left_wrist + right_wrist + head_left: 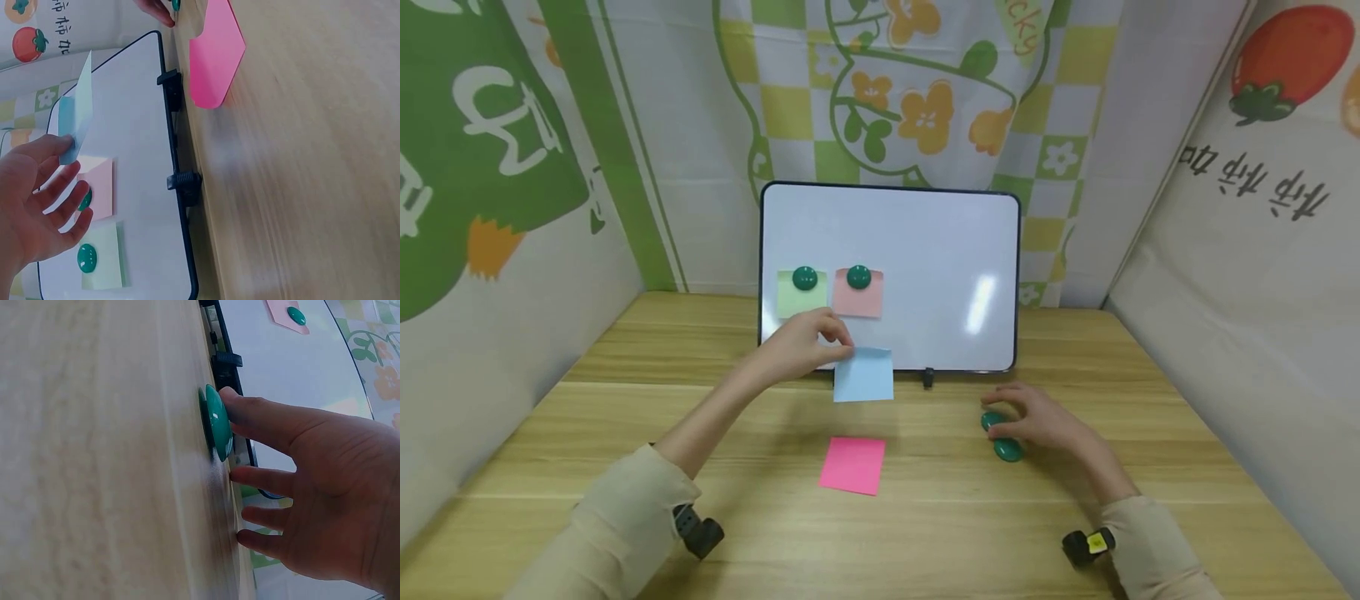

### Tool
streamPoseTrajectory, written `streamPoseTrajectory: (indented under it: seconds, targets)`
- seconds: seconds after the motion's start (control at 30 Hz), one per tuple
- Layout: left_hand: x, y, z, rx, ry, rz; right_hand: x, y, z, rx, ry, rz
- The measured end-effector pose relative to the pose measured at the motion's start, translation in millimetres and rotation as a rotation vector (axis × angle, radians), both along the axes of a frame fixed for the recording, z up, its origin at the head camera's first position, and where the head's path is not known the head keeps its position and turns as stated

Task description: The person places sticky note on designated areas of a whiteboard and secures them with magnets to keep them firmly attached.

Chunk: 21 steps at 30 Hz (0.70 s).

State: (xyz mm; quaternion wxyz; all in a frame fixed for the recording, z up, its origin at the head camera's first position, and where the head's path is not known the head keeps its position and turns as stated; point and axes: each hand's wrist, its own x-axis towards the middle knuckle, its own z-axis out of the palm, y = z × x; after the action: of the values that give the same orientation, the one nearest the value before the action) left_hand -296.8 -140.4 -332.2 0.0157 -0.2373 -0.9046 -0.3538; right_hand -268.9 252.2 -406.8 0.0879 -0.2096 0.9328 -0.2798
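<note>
The left hand [805, 343] pinches a blue note [865, 377] at frame centre; the right hand [1039, 418], lower right, is at two green magnets [1008, 451], its grip indeterminable. A pink note [852, 465] lies lower centre.

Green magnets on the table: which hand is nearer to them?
Right: the right hand is at the green magnets; the left hand is well to their left, holding the blue note.
</note>
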Motion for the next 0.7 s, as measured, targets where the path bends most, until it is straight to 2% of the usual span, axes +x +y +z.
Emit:
streamPoseTrajectory:
  seconds: [0.17, 0.43, 0.7]
  targets:
    - [-6.1, 8.2, 1.3, -0.003, 0.023, 0.026, 0.0, 0.2, -0.6, 0.004, -0.001, -0.007]
    - [-14.7, 18.3, 2.0, -0.051, 0.074, 0.02, -1.6, 1.8, -3.3, 0.004, 0.006, -0.015]
    - [-24.5, 28.2, 3.9, -0.075, 0.087, 0.026, -2.2, 2.5, -2.9, -0.003, 0.003, -0.032]
